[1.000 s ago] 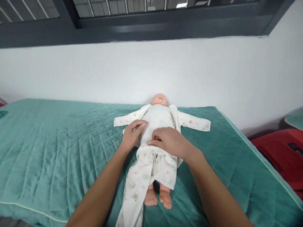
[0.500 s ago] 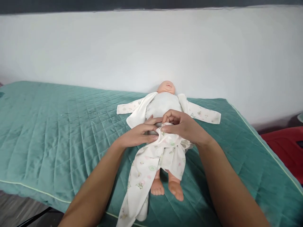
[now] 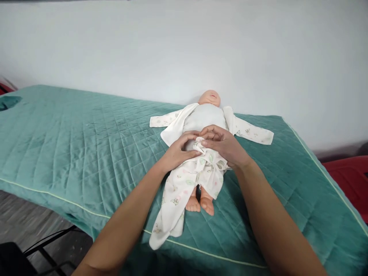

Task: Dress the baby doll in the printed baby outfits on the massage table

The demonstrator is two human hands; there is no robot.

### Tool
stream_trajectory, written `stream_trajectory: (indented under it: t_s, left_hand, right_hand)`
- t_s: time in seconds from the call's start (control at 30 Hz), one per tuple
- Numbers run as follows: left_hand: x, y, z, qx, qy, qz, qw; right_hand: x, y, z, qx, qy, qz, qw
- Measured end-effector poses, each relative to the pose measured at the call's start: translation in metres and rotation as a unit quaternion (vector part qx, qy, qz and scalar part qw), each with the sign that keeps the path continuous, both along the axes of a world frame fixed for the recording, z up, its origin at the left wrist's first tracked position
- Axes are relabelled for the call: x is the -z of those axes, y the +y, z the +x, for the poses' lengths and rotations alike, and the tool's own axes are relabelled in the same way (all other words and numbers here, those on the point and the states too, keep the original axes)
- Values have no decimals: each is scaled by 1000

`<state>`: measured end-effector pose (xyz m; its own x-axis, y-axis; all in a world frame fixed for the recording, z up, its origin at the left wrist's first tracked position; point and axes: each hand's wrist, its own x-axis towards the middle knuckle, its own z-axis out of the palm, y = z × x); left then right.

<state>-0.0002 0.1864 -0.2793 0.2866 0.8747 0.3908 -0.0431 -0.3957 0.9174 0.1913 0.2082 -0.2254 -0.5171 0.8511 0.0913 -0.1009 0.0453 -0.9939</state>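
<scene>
A baby doll (image 3: 209, 98) lies on its back on a green quilted mattress (image 3: 71, 134), head toward the wall. It wears an open white printed jacket (image 3: 253, 133) with sleeves spread out, over a grey body. White printed trousers (image 3: 184, 184) cover its lower half, with bare feet (image 3: 200, 203) poking out. My left hand (image 3: 177, 151) and my right hand (image 3: 225, 146) meet at the doll's waist, both pinching the bunched waistband of the trousers.
A white wall runs right behind the mattress. Red objects (image 3: 349, 180) sit beyond the mattress on the right. The mattress's front edge (image 3: 57, 197) drops to a grey floor at lower left, where dark metal legs (image 3: 46, 249) show.
My hands went from resting flat on the doll's belly to gripping the trousers' waistband at the waist. The view dropped lower, so the window is out of sight.
</scene>
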Motion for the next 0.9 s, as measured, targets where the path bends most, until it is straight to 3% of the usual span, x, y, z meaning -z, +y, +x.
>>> stream_trajectory:
  t_s: [0.2,0.33,0.43,0.5,0.57,0.63,0.73,0.83,0.9]
  left_hand:
    - [-4,0,-4,39,-4,-35,999]
    - [-4,-3,-3,11,-120,-75,990]
    - [-3,-5,-1,-34,-201,-138,969]
    - [-2,-5,-1,-54,-219,-166,960]
    - [-1,-4,-1,-61,-218,-173,959]
    - [0,-3,-1,-67,-203,-174,961]
    - [1,-3,0,-97,-180,-181,962]
    - [1,-5,1,-113,-133,-177,969]
    - [-1,-7,0,-91,-81,-152,981]
  right_hand:
    - [0,-2,2,-36,-24,-41,998]
    - [-3,1,4,-35,-72,-19,997]
    - [-9,0,3,-112,-137,-1,984]
    - [-13,-2,2,-171,-200,7,965]
    - [-14,-4,0,-188,-247,6,951]
    - [-11,-4,-1,-164,-229,-8,959]
    - [-1,0,0,-104,-115,-59,986]
    - [7,4,1,-58,-29,-126,990]
    - [8,6,1,-41,3,-154,987]
